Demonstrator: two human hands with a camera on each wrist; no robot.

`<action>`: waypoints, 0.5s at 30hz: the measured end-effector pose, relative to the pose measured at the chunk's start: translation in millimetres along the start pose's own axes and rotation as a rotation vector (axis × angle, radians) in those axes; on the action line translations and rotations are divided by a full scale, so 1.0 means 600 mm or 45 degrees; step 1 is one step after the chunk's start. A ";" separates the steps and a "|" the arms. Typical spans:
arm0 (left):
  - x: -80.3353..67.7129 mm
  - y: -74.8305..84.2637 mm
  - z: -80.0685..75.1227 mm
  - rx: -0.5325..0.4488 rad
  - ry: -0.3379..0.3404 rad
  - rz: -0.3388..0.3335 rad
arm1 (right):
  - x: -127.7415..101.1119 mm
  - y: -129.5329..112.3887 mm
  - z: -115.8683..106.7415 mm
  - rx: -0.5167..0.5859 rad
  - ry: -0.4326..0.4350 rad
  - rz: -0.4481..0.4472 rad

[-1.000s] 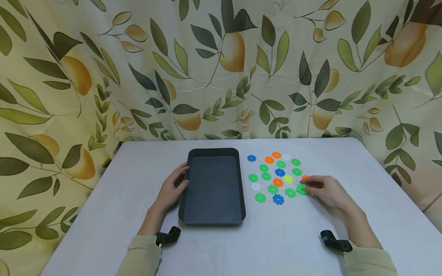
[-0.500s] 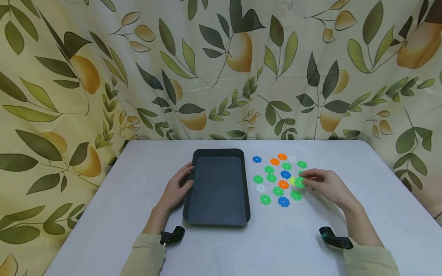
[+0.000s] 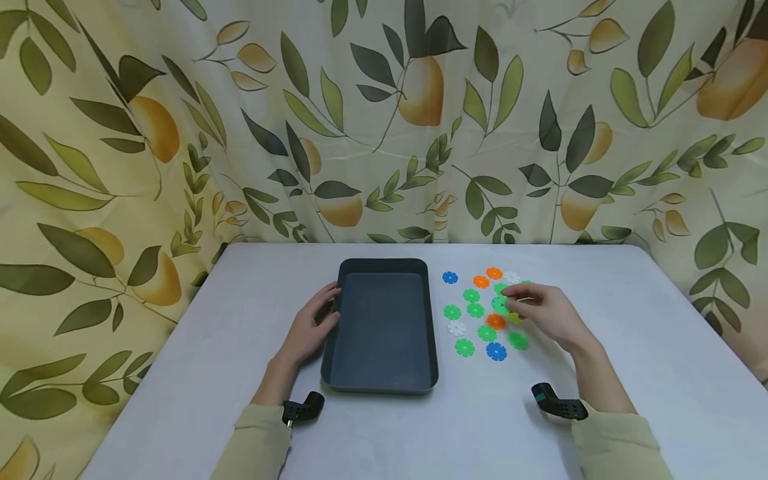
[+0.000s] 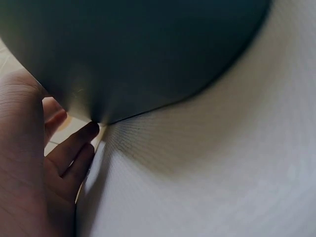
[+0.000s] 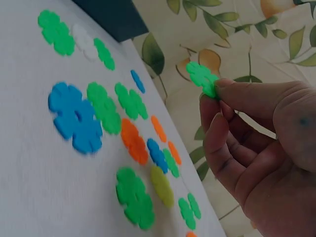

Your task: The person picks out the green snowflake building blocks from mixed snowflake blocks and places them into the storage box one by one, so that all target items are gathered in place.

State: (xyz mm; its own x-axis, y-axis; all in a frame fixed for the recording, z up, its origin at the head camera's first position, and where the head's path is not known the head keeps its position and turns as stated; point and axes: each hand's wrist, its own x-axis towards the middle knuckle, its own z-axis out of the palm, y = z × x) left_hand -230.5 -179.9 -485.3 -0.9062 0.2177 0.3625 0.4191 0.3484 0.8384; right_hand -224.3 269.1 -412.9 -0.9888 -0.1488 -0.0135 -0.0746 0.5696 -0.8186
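The right hand (image 3: 543,312) now pinches a green snowflake piece (image 5: 203,78), lifted off the cluster right of the dark tray (image 3: 384,383) and heading trayward. The left hand (image 3: 312,325) still rests open-fingered against that tray's left wall.

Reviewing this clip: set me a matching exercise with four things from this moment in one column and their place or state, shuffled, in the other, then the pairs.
Things:
1. dark grey rectangular plastic tray
2. green flower-shaped plastic disc
3. lone blue flower-shaped disc at the far left of the scatter
4. white flower-shaped disc

Places or states:
A. lies flat on the white table, close to the tray's right wall
B. pinched in the right hand, lifted off the table
C. touched on its left wall by the left hand
D. lies apart, nearest the tray's far right corner

Pairs: 1-C, 2-B, 3-D, 4-A
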 end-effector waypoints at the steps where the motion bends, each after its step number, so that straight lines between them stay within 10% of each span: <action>1: 0.000 0.000 0.000 0.001 -0.006 0.000 | 0.002 -0.003 0.002 0.006 -0.001 0.004; 15: 0.000 0.001 -0.005 0.007 -0.022 0.011 | 0.037 -0.052 0.048 0.115 -0.021 -0.047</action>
State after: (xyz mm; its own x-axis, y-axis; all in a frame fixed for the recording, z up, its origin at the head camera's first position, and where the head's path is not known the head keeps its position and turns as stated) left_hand -230.5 -182.4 -483.6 -0.9014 0.2364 0.3629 0.4275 0.3512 0.8330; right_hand -240.1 225.1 -404.2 -0.9833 -0.1820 0.0091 -0.0984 0.4882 -0.8672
